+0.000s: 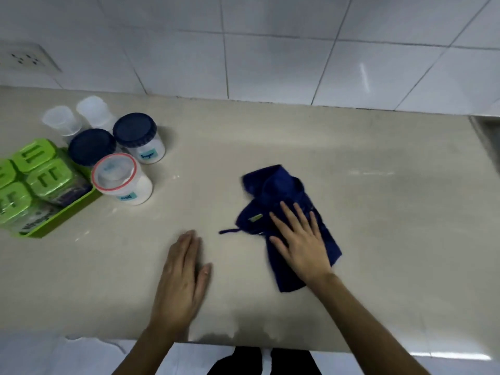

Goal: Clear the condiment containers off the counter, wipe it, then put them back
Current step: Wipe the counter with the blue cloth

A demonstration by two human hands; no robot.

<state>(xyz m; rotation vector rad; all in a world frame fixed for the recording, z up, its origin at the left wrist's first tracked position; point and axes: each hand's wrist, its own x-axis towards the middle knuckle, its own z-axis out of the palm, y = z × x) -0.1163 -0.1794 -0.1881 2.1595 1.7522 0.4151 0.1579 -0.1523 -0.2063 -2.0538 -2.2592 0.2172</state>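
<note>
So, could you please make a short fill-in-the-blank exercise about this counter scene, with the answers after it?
1. The right hand presses flat on a dark ____ cloth.
2. The left hand lies flat on the bare ____.
3. The jar with a readable label says ____.
4. The green-lidded containers sit in a ____ tray.

Answers: blue; counter; Sugar; green

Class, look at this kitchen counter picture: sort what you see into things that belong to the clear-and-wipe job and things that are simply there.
Part of the job:
- blue cloth under the right hand
- counter
- sugar jar, second blue-lidded jar, red-rimmed jar
- two clear containers
- green tray of green-lidded pots
- left hand, flat on the counter

Just there:
- wall socket
- wall tiles
</note>
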